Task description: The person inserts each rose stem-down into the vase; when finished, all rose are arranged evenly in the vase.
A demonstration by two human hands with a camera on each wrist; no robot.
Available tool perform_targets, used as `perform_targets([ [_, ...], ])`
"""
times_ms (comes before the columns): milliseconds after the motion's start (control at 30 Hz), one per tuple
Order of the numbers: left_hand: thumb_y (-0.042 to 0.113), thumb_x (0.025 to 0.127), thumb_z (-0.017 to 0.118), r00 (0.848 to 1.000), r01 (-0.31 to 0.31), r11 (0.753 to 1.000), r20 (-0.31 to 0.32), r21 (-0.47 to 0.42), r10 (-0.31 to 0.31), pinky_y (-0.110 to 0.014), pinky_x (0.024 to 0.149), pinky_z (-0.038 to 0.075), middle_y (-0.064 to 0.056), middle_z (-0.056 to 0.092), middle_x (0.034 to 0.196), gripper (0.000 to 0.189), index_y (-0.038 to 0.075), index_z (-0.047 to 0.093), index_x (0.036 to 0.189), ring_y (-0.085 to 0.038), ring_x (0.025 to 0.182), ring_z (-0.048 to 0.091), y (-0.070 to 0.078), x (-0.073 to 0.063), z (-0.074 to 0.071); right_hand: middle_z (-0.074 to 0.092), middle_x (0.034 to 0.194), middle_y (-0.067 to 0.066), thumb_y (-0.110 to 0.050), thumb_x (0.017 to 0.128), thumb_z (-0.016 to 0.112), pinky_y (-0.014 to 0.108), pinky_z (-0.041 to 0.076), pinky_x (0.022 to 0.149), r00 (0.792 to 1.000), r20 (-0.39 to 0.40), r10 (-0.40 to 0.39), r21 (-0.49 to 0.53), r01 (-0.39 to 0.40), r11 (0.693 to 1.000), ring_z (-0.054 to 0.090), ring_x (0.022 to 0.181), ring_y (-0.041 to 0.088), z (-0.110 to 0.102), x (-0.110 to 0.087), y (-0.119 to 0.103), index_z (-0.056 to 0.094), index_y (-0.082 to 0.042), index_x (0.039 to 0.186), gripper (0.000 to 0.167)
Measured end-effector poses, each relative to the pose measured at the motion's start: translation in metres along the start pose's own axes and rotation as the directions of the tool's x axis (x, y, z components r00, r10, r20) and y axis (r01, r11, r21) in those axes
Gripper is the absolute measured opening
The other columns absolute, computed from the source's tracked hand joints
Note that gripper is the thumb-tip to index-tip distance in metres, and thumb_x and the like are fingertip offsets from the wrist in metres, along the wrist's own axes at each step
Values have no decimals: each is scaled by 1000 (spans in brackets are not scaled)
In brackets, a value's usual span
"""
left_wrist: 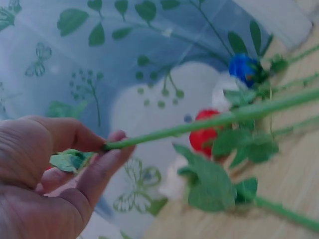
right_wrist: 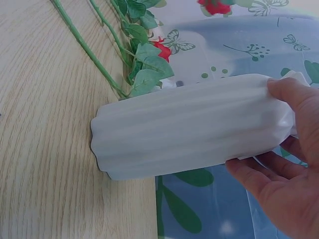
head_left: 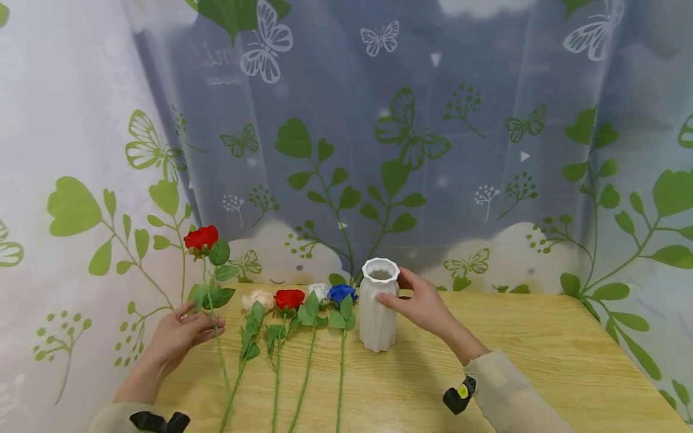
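Note:
In the head view my left hand (head_left: 181,337) pinches the green stem of a red artificial rose (head_left: 201,238), which it holds upright at the left. The left wrist view shows that stem (left_wrist: 209,123) between thumb and fingertips. My right hand (head_left: 425,304) grips a white fluted vase (head_left: 377,319) near its neck, thumb on the front and fingers behind. The vase is upright with its scalloped mouth facing up. In the right wrist view the vase's ribbed side (right_wrist: 194,129) shows, with its base at the tabletop.
Between the hands, a pale peach rose (head_left: 258,299), a second red rose (head_left: 289,298), a white rose (head_left: 318,293) and a blue rose (head_left: 342,293) lie in a row on the wooden table (head_left: 520,361), stems toward me. A patterned curtain (head_left: 335,84) hangs behind.

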State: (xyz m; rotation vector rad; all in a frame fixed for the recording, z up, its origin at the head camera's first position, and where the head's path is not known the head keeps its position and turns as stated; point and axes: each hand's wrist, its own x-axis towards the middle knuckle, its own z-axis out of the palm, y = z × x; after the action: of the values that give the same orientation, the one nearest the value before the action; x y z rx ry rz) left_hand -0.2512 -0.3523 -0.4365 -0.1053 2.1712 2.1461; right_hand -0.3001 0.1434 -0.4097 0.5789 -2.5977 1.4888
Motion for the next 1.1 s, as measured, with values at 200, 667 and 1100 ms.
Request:
perform_targets([
  [200, 10, 107, 61, 995, -100, 995, -8, -29, 100, -27, 94, 63, 10, 77, 101, 99, 4, -20, 165, -5, 98, 76, 19, -1, 20, 68, 137, 11, -39, 92, 83, 42, 64, 92, 1000, 2, -6, 9, 6, 1000, 65, 127, 34, 0, 0, 0, 54, -15, 153, 72],
  [667, 8, 105, 65, 969, -241, 968, -37, 64, 243, -28, 82, 66, 19, 75, 92, 88, -1, 4, 168, -3, 89, 76, 48, 2, 74, 67, 138, 10, -39, 92, 83, 43, 64, 92, 1000, 3, 2, 5, -2, 1000, 64, 128, 33, 1, 0, 1, 53, -17, 153, 72],
  [1100, 6, 106, 62, 956, -289, 956, -61, -45, 286, -33, 92, 65, 5, 74, 103, 91, 9, -3, 170, -7, 94, 77, 69, 14, 113, 67, 139, 11, -38, 93, 83, 43, 64, 93, 1000, 6, -2, 18, 2, 1000, 64, 128, 34, 0, 0, 1, 53, -16, 153, 71],
])
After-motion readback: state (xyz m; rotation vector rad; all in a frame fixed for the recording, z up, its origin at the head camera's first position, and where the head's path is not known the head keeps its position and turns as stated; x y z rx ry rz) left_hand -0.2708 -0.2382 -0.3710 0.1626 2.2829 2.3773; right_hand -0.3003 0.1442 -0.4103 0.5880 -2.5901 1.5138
